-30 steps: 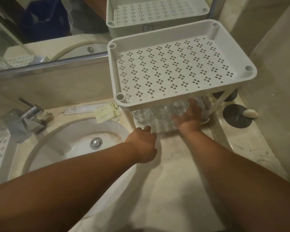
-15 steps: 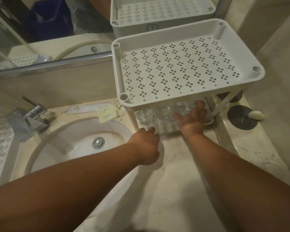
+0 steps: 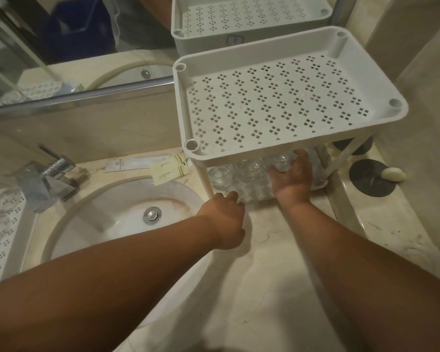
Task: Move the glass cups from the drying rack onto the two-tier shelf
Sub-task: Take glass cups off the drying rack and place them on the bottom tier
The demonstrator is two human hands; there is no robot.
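Observation:
The white perforated two-tier shelf (image 3: 285,107) stands on the marble counter right of the sink. Its upper tier holds nothing. Three glass cups show on the lower tier under it: one at the left (image 3: 220,175), one in the middle (image 3: 249,168), one at the right (image 3: 280,160). My right hand (image 3: 294,179) reaches under the upper tier, thumb and fingers around the right glass cup. My left hand (image 3: 226,219) rests with curled fingers at the lower tier's front left corner, beside the leg, holding nothing. The drying rack (image 3: 3,224) shows at the left edge.
A round sink (image 3: 117,214) with a chrome tap (image 3: 48,179) lies to the left. Paper sachets (image 3: 168,168) lie behind it. A soap bar (image 3: 393,174) sits on a dark round dish (image 3: 366,181) at the right. Mirror and wall stand close behind.
Both hands stay almost where they were. My right hand's fingers have closed a little more around the right cup, and the view has shifted slightly.

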